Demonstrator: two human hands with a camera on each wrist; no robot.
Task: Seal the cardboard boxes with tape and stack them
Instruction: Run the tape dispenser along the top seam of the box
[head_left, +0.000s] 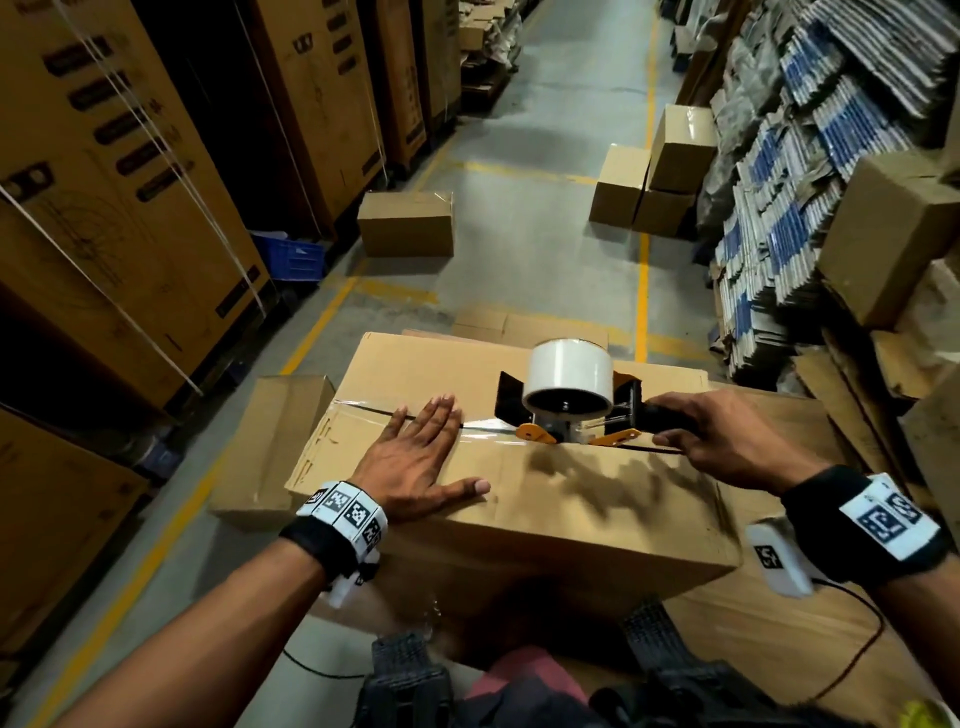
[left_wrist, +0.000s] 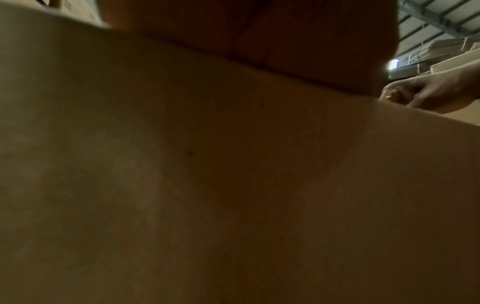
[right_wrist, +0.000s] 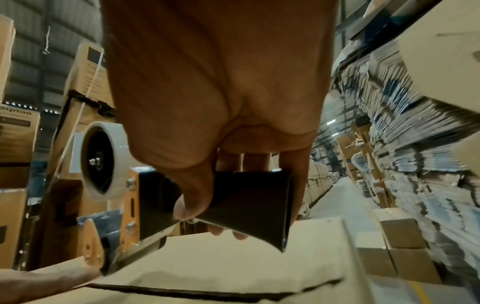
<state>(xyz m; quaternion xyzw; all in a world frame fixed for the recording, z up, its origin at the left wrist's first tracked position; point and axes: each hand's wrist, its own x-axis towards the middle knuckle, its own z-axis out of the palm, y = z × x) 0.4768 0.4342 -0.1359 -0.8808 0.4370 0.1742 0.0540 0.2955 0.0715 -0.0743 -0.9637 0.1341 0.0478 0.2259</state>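
Left hand (head_left: 415, 457) flat on cardboard box (head_left: 597, 499), fingers straight; right hand (head_left: 727, 441) gripping tape dispenser (head_left: 566, 395) handle — on seam, just beside.

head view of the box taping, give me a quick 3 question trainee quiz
1. True or false: the left hand lies flat on the box.
2. The right hand grips: A) a knife B) the tape dispenser handle C) a box flap
3. Fill in: the seam under the right hand is still ____.

Key: 1 true; 2 B; 3 untaped
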